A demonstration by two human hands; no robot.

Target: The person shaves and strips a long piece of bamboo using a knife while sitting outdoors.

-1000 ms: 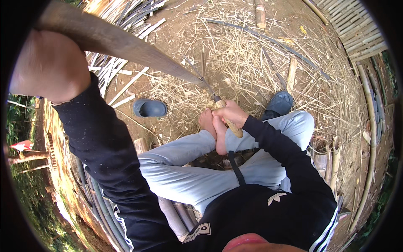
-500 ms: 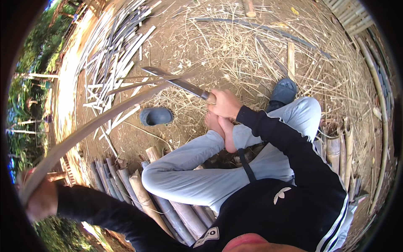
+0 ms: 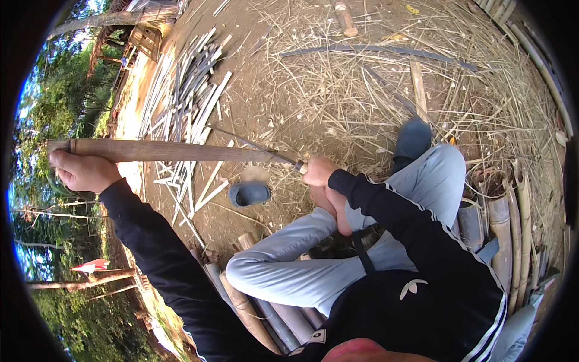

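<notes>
My left hand [image 3: 89,173] is closed around the far-left end of a long split bamboo piece [image 3: 181,151], which lies nearly level across the view. In front of my crossed feet, my right hand [image 3: 319,171] grips a large knife by its short wooden handle. Its dark, narrow blade [image 3: 247,140] points up and left and meets the bamboo near the piece's right end. From this angle I cannot tell whether the edge is in the bamboo or just beside it.
Split bamboo strips [image 3: 187,99] lie piled on the dirt at left. A dark clog [image 3: 249,193] sits below the bamboo; another clog [image 3: 413,140] is at my other foot. Shavings [image 3: 338,96] litter the ground. Bamboo poles [image 3: 283,317] lie under me, and cut bamboo [image 3: 499,223] stands at right.
The bamboo has swung from a blurred slant to nearly level as my left hand rose. The knife blade now lies against its right end. My view has shifted slightly.
</notes>
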